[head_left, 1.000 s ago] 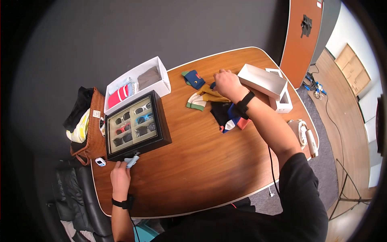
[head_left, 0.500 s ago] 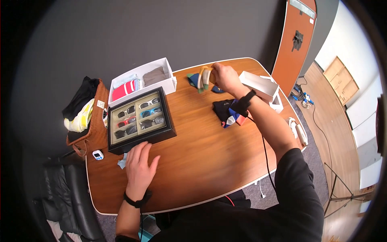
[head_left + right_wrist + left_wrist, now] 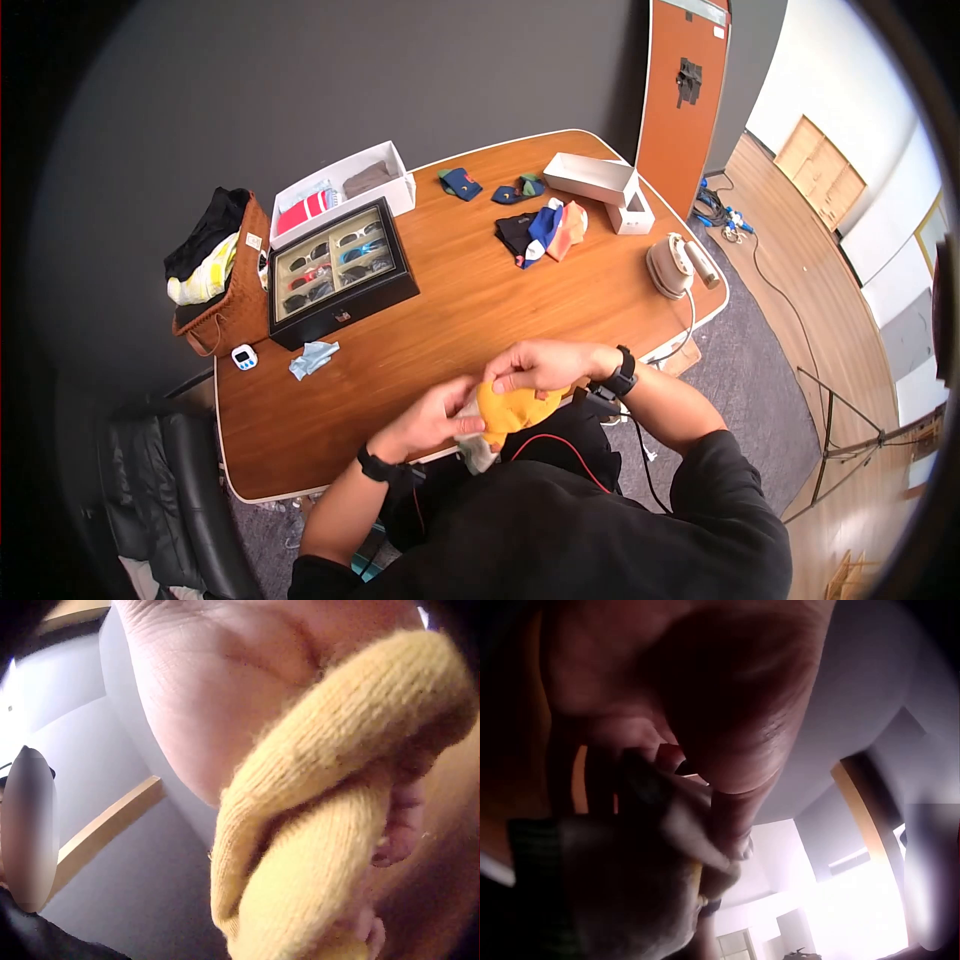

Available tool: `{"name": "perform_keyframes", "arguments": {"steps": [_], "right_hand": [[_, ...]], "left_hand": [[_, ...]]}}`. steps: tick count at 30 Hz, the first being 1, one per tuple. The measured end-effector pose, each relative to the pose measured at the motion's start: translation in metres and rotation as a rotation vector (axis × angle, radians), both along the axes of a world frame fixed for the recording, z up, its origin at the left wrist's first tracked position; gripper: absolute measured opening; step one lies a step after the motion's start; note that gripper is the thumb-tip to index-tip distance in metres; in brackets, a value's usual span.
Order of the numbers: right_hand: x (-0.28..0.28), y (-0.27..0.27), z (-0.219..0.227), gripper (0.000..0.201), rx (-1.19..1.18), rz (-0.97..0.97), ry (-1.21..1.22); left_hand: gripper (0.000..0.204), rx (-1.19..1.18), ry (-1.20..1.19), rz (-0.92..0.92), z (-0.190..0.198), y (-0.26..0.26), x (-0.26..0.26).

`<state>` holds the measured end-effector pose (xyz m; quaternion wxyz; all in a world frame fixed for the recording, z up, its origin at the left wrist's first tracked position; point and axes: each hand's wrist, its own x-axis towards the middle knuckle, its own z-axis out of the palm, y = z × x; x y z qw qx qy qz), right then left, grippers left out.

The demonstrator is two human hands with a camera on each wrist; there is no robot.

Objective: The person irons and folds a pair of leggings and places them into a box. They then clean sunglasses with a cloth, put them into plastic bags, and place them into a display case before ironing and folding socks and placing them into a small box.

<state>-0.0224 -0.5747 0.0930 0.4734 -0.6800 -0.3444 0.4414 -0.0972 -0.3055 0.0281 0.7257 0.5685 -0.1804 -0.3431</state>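
Note:
Over the table's front edge, both hands hold a knitted yellow sock (image 3: 515,408) with a pale, green-trimmed end hanging at the left. My left hand (image 3: 428,418) pinches its pale part between thumb and fingers. At the other side my right hand (image 3: 548,366) grips the yellow part from above. Up close in the right wrist view, the ribbed yellow sock (image 3: 330,742) is bent in a thick fold across the palm. In the left wrist view the pale sock (image 3: 622,885) with its dark green edge hangs below the thumb, in shadow.
Navy-and-green socks (image 3: 461,184) lie at the back, near a black, blue and peach pile (image 3: 542,234). White boxes (image 3: 592,180) and a white appliance (image 3: 670,266) stand right. On the left are a sunglasses case (image 3: 400,290), a white clothes box (image 3: 402,190), a basket (image 3: 240,310) and a light-blue cloth (image 3: 314,359).
My right hand has lifted the yellow sock from the far side of the table and brought it to the front edge. My left hand has left the light-blue cloth and taken hold of the sock.

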Motion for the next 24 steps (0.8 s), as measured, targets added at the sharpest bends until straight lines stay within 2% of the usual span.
{"name": "perform_keyframes", "arguments": {"steps": [1,3,5,7,8,9,11,13,15,17,18,20,24], "right_hand": [[-0.001,-0.001,0.000,0.027,-0.001,-0.002,0.000],[-0.001,-0.001,-0.001,0.027,-0.070,-0.042,-0.048],[0.008,0.004,0.005,0.027,-0.105,-0.114,-0.131],[0.021,0.012,0.011,0.028,-0.170,-0.248,-0.298],[0.031,0.016,0.000,0.034,-0.110,-0.313,-0.404],[0.046,0.020,-0.012,0.036,-0.214,-0.375,-0.595],[0.081,0.022,-0.074,0.037,-0.311,-0.446,-1.157],[0.092,0.020,-0.080,0.036,-0.306,-0.533,-1.117],[0.102,0.007,-0.087,0.037,-0.493,-0.542,-0.995],[0.100,-0.011,-0.078,0.036,-0.530,-0.564,-0.915],[0.099,-0.019,-0.076,0.036,-0.536,-0.556,-0.911],[0.098,-0.028,-0.073,0.034,-0.621,-0.559,-0.893],[0.104,-0.033,-0.087,0.031,-0.583,-0.580,-0.964]], "left_hand": [[0.047,0.119,-0.009,-0.020,-0.004,0.004,-0.011],[0.035,0.104,0.093,0.113,-0.002,0.009,-0.024],[0.026,0.124,0.085,0.261,0.028,0.016,-0.014],[0.024,0.170,-0.010,0.308,0.036,0.026,0.012],[0.027,0.271,-0.091,0.330,0.034,0.028,0.029],[0.030,0.380,-0.161,0.358,0.027,0.034,0.046],[0.044,0.584,-0.338,0.261,-0.012,0.055,0.084],[0.056,0.768,-0.263,0.289,-0.019,0.068,0.092],[0.058,0.843,-0.254,0.302,-0.025,0.086,0.090],[0.055,1.012,-0.446,0.307,-0.013,0.098,0.080],[0.050,1.031,-0.530,0.281,-0.014,0.105,0.075],[0.048,1.003,-0.499,0.249,-0.002,0.110,0.068],[0.044,0.903,-0.575,0.165,-0.003,0.104,0.066]]}}
